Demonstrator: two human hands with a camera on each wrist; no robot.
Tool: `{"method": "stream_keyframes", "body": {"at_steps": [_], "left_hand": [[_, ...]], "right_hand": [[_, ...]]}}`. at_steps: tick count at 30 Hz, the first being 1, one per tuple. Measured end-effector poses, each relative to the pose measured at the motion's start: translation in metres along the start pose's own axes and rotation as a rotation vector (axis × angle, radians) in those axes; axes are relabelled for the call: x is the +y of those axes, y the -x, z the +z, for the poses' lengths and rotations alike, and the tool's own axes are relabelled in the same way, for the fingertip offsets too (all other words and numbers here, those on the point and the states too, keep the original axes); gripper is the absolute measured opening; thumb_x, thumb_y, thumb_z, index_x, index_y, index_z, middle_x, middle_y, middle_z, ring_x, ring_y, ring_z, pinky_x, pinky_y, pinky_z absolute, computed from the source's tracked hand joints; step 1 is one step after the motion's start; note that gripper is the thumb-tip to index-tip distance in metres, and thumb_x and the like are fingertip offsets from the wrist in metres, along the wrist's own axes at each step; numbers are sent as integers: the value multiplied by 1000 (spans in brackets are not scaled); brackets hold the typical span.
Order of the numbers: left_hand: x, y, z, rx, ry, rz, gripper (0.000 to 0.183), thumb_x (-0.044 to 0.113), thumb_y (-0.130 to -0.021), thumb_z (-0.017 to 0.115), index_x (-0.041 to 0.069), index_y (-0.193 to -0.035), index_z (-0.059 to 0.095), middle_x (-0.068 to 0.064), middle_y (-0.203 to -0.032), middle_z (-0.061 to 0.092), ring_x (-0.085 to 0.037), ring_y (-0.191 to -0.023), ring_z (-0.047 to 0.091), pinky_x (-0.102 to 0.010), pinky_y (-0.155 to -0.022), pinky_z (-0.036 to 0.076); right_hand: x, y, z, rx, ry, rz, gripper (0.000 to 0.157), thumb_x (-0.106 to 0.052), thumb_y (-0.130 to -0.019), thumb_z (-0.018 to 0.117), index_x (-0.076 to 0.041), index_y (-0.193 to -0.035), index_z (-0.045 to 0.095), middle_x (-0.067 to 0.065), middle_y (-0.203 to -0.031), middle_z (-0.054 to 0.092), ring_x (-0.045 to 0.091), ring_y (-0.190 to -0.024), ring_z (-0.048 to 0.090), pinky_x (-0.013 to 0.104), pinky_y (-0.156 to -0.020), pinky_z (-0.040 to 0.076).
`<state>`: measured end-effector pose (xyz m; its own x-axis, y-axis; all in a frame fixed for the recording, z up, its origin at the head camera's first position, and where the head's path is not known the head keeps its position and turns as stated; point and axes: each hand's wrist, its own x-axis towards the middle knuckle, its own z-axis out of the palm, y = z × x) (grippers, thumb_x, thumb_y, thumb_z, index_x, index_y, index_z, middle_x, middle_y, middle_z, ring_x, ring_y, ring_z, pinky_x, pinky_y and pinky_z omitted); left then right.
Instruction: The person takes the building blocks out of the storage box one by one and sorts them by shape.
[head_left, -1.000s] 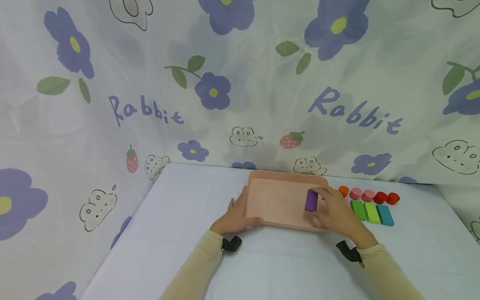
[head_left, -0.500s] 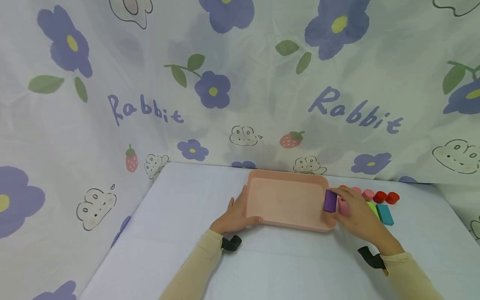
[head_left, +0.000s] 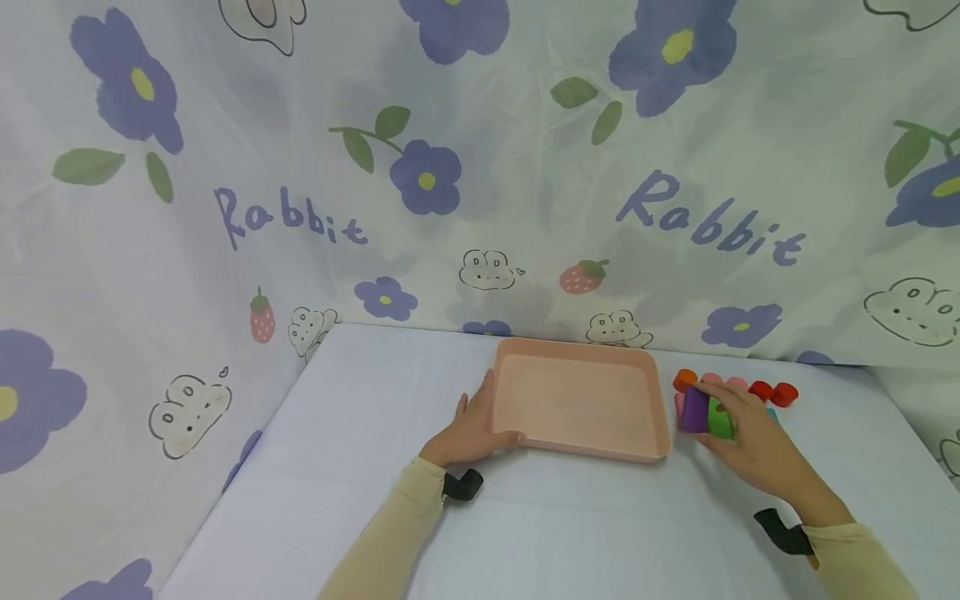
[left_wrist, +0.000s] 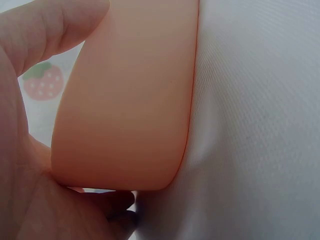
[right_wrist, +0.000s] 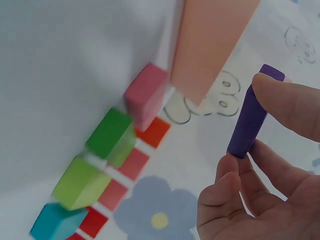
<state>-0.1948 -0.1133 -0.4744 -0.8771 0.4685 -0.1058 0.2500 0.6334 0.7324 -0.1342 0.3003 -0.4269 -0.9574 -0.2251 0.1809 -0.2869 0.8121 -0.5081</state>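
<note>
My left hand (head_left: pixel 467 433) rests against the front left corner of a shallow peach tray (head_left: pixel 577 396). Its thumb lies along the front wall, and its straight fingers run up the left side. Between thumb and fingertips, my right hand (head_left: pixel 757 442) pinches a purple rectangular block (head_left: pixel 695 408), held upright just right of the tray. In the head view the block overlaps a pink block (right_wrist: pixel 145 97) and stands beside a green block (head_left: pixel 721 419). The right wrist view shows the row continuing with a lime block (right_wrist: pixel 80 182) and a teal block (right_wrist: pixel 57 220).
Behind the blocks runs a row of short cylinders: an orange one (head_left: pixel 685 380), pink ones partly behind my fingers, and a red one (head_left: pixel 784 394) at the right end. A patterned cloth wall (head_left: pixel 420 267) rises behind the white table (head_left: pixel 360 417).
My right hand has carried the purple block rightward, from over the tray to beside the row of blocks. My left hand and the tray have stayed in place.
</note>
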Motion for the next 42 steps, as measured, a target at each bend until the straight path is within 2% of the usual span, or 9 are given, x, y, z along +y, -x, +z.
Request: {"method": "stream_keyframes", "body": {"at_steps": [4,8,16,19,24,33,38,42], "left_hand": [[-1,0,0,-2,10,4,119,52,-86,69,-1,-158,-10,-16,-167,-5,-27,-154,4,-61,-118,-8],[-1,0,0,1,1,9,120,52,-86,69,-2,-158,-10,-17,-167,-5,-28,-154,5,-62,-118,-7],[-1,-1,0,4,-14,7,117,49,-88,70,-2,-158,-10,-18,-167,-6,-28,-154,5,-62,-118,-7],[-1,-1,-1,5,-19,5,118,49,-88,70,-2,-158,-10,-18,-167,-5,-28,-154,5,-62,-118,-7],[-1,-1,-1,7,-18,1,119,49,-88,70,-2,-157,-11,-18,-167,-4,-27,-154,5,-61,-118,-7],[0,-1,0,12,-5,-9,119,48,-87,71,-3,-158,-10,-18,-167,-2,-28,-154,6,-61,-118,-8],[1,-1,0,12,-4,3,119,48,-87,71,-4,-157,-10,-19,-167,-2,-29,-154,7,-62,-118,-7],[2,0,-1,22,6,23,120,49,-86,71,-6,-157,-8,-22,-166,0,-32,-154,8,-65,-116,-5]], "right_hand": [[9,6,-4,14,21,-11,73,-2,-78,82,4,-142,47,36,-139,45,47,-108,54,70,-86,47],[20,11,-6,25,46,-15,74,0,-76,83,3,-142,48,33,-135,49,45,-101,56,66,-80,51],[47,18,-13,5,61,19,73,0,-76,84,6,-138,47,33,-129,49,48,-100,57,67,-79,50],[56,21,-17,6,86,34,72,-1,-74,84,3,-137,49,29,-123,54,44,-98,57,55,-71,55],[69,23,-25,-24,102,75,72,-2,-75,83,2,-137,48,29,-121,53,43,-98,56,38,-64,50],[91,27,-39,-66,116,115,73,-3,-77,82,7,-137,43,34,-125,47,48,-99,56,50,-70,53],[100,29,-45,-64,131,133,71,-2,-76,82,9,-135,44,36,-125,47,49,-99,56,41,-65,51],[106,30,-49,-79,133,148,70,-1,-76,80,10,-135,44,37,-126,46,50,-99,55,39,-64,49]]}}
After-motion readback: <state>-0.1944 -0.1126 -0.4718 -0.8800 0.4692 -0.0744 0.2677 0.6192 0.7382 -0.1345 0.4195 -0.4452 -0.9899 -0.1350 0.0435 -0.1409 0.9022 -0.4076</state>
